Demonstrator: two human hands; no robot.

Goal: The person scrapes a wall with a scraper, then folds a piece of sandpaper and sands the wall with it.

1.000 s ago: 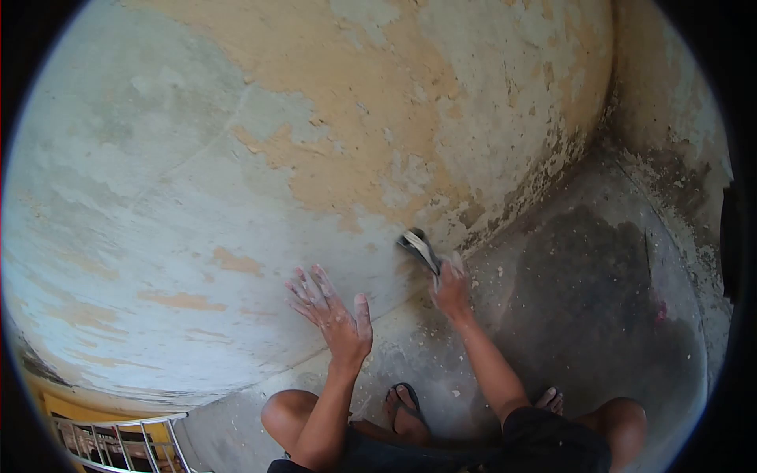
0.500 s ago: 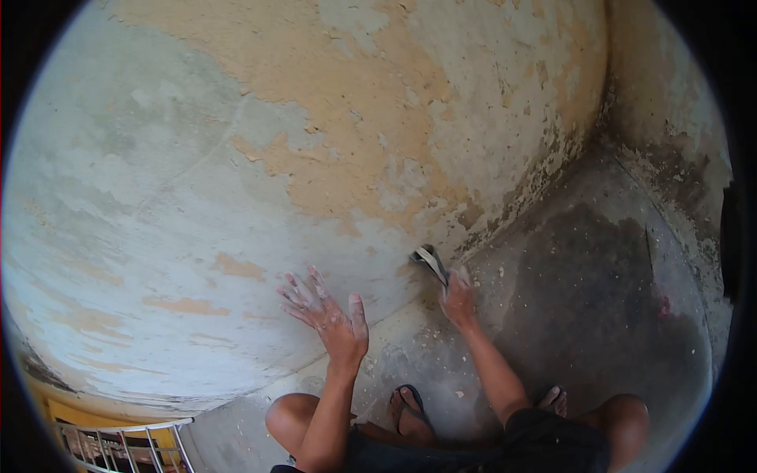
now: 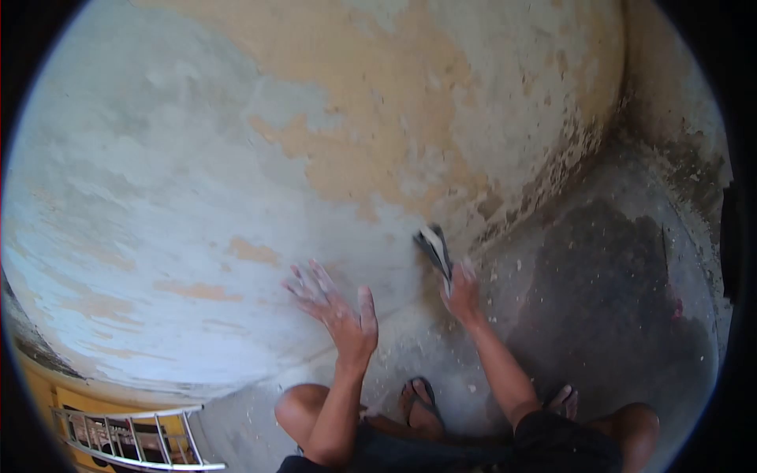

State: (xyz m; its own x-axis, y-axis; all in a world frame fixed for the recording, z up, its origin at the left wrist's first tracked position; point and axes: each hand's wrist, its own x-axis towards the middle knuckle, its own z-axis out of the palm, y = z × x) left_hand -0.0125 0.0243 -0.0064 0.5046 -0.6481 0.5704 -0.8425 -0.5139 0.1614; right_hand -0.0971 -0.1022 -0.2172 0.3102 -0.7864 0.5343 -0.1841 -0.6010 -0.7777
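Note:
My right hand [image 3: 461, 290] is closed round the narrow end of a putty knife [image 3: 434, 248]. Its dark blade flares toward the wall [image 3: 363, 134] and carries a white streak along the middle. The blade's end overlaps the lower wall, a little above the floor line. To its left, my left hand [image 3: 337, 311] is spread open with nothing in it, fingers pointing up and left in front of the wall. White, powdery residue coats its fingers. Pale grey-white coating covers much of the wall, with tan patches showing through.
The concrete floor [image 3: 512, 347] has a dark damp stain [image 3: 603, 276] and scattered white specks. At right, a second wall meets the first in a worn corner. A metal ladder [image 3: 142, 441] lies at lower left. My sandalled feet [image 3: 422, 402] are beneath me.
The view has shifted slightly, so the wall and both hands appear a little further right. The putty knife is tilted steeper and shows more of its blade. My left hand stays spread.

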